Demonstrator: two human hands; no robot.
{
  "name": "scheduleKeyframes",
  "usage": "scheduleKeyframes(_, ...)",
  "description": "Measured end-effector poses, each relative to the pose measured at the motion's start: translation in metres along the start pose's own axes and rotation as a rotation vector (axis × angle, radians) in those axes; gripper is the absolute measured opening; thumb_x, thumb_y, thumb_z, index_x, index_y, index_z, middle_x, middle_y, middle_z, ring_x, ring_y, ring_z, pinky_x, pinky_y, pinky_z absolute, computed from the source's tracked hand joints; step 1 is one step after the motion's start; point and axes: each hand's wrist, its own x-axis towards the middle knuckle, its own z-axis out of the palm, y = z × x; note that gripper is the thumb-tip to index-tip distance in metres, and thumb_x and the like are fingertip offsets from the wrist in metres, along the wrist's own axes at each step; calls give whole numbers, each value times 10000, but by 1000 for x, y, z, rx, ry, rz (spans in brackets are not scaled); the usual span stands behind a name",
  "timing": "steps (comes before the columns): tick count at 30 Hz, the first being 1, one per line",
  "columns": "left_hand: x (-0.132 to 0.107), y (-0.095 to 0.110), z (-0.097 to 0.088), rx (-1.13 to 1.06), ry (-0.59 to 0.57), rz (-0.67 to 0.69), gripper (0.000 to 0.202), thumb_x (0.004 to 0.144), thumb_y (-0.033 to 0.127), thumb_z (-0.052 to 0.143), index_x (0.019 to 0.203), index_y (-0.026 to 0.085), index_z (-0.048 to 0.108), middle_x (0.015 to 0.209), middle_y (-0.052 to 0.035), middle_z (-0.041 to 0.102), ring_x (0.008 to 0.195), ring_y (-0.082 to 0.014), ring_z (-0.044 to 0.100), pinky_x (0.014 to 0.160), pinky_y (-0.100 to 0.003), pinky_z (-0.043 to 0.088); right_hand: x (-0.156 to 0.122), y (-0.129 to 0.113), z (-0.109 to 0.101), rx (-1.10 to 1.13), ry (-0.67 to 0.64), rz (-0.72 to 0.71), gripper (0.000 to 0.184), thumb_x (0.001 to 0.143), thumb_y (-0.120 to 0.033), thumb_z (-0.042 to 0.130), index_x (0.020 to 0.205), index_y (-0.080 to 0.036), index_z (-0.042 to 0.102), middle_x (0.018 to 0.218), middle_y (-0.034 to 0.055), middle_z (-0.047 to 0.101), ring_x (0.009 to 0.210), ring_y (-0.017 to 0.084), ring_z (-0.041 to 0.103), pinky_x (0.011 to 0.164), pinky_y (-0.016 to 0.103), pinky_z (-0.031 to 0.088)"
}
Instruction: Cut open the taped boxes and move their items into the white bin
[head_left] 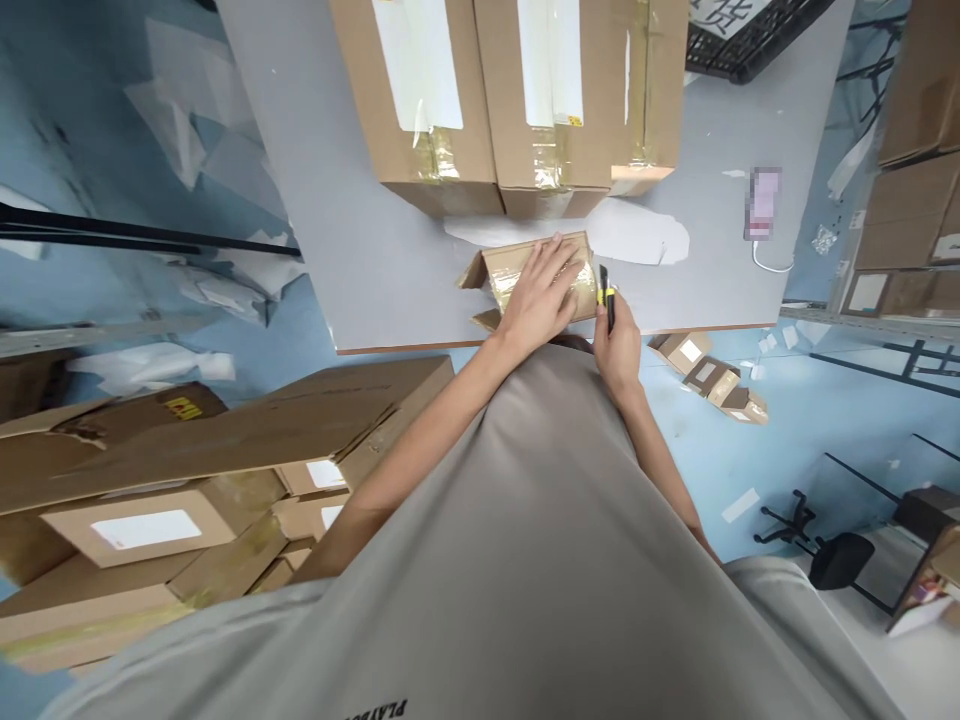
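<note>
A small taped cardboard box point(506, 270) lies near the front edge of the grey table, its flaps at the left end standing out. My left hand point(541, 295) rests flat on top of it with the fingers stretched out. Just beyond the box's right end, my right hand point(619, 345) is closed around a black and yellow box cutter point(608, 299), its tip pointing away from me. Clear tape shines on the box's upper face. Part of that face is covered by my left hand.
Large taped cartons point(555, 100) stand at the back of the table point(322, 200), beside a black crate point(739, 50). A phone point(763, 203) with a white cable lies at right. An open big carton point(300, 420) holding smaller boxes is at lower left. Small boxes point(705, 375) lie on the floor.
</note>
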Motion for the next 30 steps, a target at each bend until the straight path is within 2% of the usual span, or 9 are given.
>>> scheduleKeyframes(3,-2,-2,1,-2,-9,-16,523,1105,619,590,1495,293,710,1739,-125,584,1760,-416,342,1460,-738,160,-1,-7,-3,28,-1,85,599,1200,-371,293,1742,-178,460,1613,227,659,1433,320,699,1142,447,600)
scheduleKeyframes(7,-5,-4,-3,35,-31,-18,526,1120,632,549,1491,296,711,1751,-129,576,1766,-400,335,1461,-733,159,6,-12,-12,20,-79,94,616,1182,-302,289,1758,-165,459,1596,214,674,1400,330,712,1147,461,601)
scheduleKeyframes(14,-5,-5,1,66,-32,-17,524,1138,604,517,1524,294,688,1768,-131,564,1769,-381,333,1463,-722,161,11,-32,-31,-130,-196,155,624,1190,-264,294,1800,-206,411,1590,218,660,1267,359,778,1067,486,632)
scheduleKeyframes(22,-2,-8,6,57,-20,-19,552,1148,633,486,1531,289,684,1777,-125,554,1768,-376,337,1475,-701,138,28,-51,-43,-204,-231,196,611,1196,-287,341,1799,-200,390,1490,262,719,1228,390,807,1045,526,636)
scheduleKeyframes(27,0,-9,9,30,-13,-18,538,1128,639,533,1511,297,693,1747,-120,589,1764,-370,348,1477,-701,148,20,-50,-54,-240,-286,227,559,1187,-251,365,1721,-131,481,1319,287,809,1232,405,813,1042,528,627)
scheduleKeyframes(30,0,-10,10,28,-1,-15,535,1125,641,540,1500,293,698,1740,-123,596,1764,-374,349,1477,-705,143,14,-50,-59,-274,-300,232,520,1159,-189,374,1643,-108,547,1292,293,820,1218,386,817,1007,488,636)
